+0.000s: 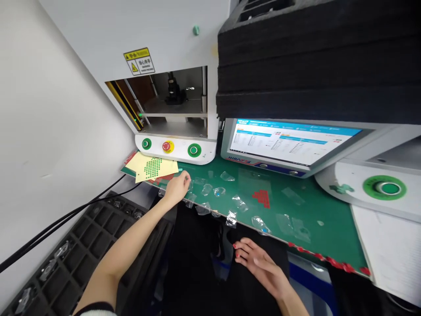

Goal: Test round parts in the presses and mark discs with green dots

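Left hand (pixel 176 188) reached out over the near-left edge of the green tabletop (pixel 329 228), fingers curled narrow with the tips pinched together; whether they held anything could not be told, though something small and pale showed at the fingertips. Just to its left, almost touching, lay a yellow sheet (pixel 151 168) printed with a patch of green dots, its long axis running left to right along the tabletop's far-left corner, over a red-edged sheet below it. Clear film scraps (pixel 210 193) were scattered just right of that hand, some at the tabletop's near edge. The left hand was much the nearer to the sheet and the scraps.

Right hand (pixel 261 263) hung below the tabletop's near edge, open and loose, palm down, holding nothing, well apart from the sheet. A cluster of red dots (pixel 262 197) sat on the tabletop between the two hands, farther back. Beyond the sheet stood a white machine (pixel 174 149) with two green buttons and a red stop button; to the right a tilted screen (pixel 289 142) showed tables, under stacked black foam trays (pixel 315 57). A dark compartment tray (pixel 75 250) lay low at the left.
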A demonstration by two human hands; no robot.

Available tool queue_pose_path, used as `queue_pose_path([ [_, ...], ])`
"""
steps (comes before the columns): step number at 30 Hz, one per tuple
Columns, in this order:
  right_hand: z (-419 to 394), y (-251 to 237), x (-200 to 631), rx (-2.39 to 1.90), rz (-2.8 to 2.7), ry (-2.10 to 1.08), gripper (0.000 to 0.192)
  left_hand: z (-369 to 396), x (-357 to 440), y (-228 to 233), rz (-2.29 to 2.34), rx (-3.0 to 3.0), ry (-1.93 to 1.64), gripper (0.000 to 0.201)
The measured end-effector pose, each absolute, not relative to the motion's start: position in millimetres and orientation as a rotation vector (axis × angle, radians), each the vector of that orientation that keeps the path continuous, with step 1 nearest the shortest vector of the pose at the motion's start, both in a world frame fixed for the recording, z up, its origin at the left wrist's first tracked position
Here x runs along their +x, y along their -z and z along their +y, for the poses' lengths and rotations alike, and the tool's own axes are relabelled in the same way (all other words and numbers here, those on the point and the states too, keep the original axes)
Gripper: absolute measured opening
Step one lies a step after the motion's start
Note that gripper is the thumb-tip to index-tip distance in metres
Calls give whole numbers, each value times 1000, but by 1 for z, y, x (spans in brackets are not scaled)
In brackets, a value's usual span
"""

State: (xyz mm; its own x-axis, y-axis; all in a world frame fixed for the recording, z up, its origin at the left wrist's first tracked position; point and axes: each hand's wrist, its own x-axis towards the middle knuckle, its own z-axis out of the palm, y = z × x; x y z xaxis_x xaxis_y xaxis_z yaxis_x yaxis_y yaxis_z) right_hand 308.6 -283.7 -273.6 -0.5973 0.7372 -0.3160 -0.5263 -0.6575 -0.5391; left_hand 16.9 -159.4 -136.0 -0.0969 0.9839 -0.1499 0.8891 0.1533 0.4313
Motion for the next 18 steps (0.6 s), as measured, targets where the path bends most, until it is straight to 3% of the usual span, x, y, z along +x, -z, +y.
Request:
queue_pose_path([
  [10,-282,275,310,-636,-482,-2296,48,-154,18,150,2223,1864,-17,28],
  [18,-285,280,312,-691,-523,-2280,49,-159,17,148,2332,1907,-79,33],
])
